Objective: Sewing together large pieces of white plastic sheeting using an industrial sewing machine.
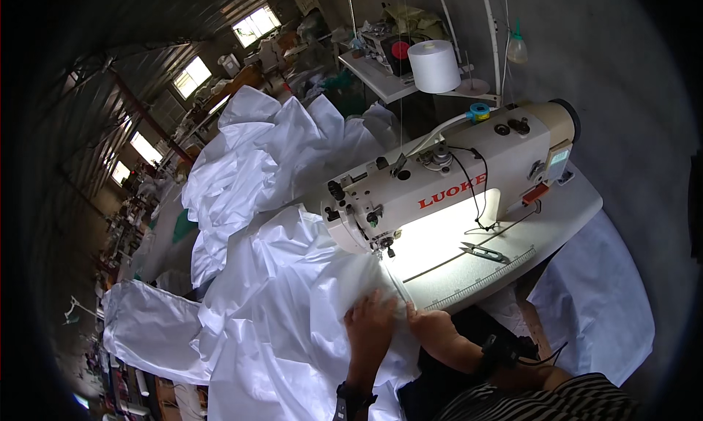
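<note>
A large white cloth [271,267] lies bunched over the left of the sewing machine [454,164] and spills toward me. Its edge runs under the needle area, where the lamp lights it. My left hand [370,324] rests flat on the cloth just in front of the needle, fingers stretched toward the machine. Beside it on the right, my right hand [433,331] is closed at the cloth's folded edge, thumb and fingers pinching it near the table's front rim. The exact fold between those fingers is partly hidden.
Thread snips [483,253] lie on the lit machine bed, behind a printed ruler strip [487,278]. A white thread cone [433,66] stands behind the machine. More white cloth [597,296] hangs at the right. A small oil bottle [517,47] hangs against the grey wall.
</note>
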Demonstrator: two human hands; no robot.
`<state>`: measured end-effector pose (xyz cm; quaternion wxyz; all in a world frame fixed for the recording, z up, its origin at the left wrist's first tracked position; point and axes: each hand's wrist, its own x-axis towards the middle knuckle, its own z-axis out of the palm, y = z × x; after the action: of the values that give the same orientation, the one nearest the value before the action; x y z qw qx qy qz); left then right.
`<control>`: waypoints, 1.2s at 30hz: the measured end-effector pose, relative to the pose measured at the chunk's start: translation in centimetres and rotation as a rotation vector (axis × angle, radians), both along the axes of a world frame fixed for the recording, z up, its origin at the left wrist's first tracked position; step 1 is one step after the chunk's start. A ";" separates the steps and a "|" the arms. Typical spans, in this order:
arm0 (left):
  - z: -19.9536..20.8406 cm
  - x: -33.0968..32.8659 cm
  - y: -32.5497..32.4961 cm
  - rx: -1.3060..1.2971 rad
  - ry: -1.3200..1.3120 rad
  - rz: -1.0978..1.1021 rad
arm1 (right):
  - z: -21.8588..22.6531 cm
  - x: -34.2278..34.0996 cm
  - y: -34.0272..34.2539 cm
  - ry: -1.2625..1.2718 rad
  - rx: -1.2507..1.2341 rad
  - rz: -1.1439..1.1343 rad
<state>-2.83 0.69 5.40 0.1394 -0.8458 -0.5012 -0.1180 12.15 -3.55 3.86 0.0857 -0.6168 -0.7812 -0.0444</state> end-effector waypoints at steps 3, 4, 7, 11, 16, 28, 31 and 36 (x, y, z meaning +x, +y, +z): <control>0.1 -1.2 0.5 -0.072 -0.192 0.035 | -0.5 -0.9 0.4 -0.034 0.015 -0.009; 0.0 -1.5 1.1 -0.133 -0.148 0.039 | -0.6 -1.2 0.6 -0.077 0.020 0.006; -0.8 -2.4 3.8 -0.139 -0.207 -0.007 | -0.8 -2.1 2.0 -0.026 0.066 -0.073; -1.7 -3.9 8.8 -0.176 -0.279 -0.110 | -0.8 -3.9 5.2 -0.047 0.015 -0.092; -0.5 -3.6 12.3 -0.133 -0.339 -0.088 | -0.6 -3.9 8.1 0.017 0.017 -0.074; -1.1 0.4 2.4 -0.151 -0.236 0.033 | -0.6 -0.6 8.5 0.256 -0.043 0.091; -1.2 0.2 5.0 -0.202 -0.184 0.030 | -0.5 0.1 9.8 0.260 -0.033 0.081; -2.0 -0.6 7.1 -0.192 -0.209 -0.009 | 0.7 4.7 12.4 0.495 -0.028 0.080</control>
<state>-3.47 7.83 3.44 0.0042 -0.8407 -0.5181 -0.1575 16.86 8.90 4.52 0.2673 -0.5787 -0.7607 0.1224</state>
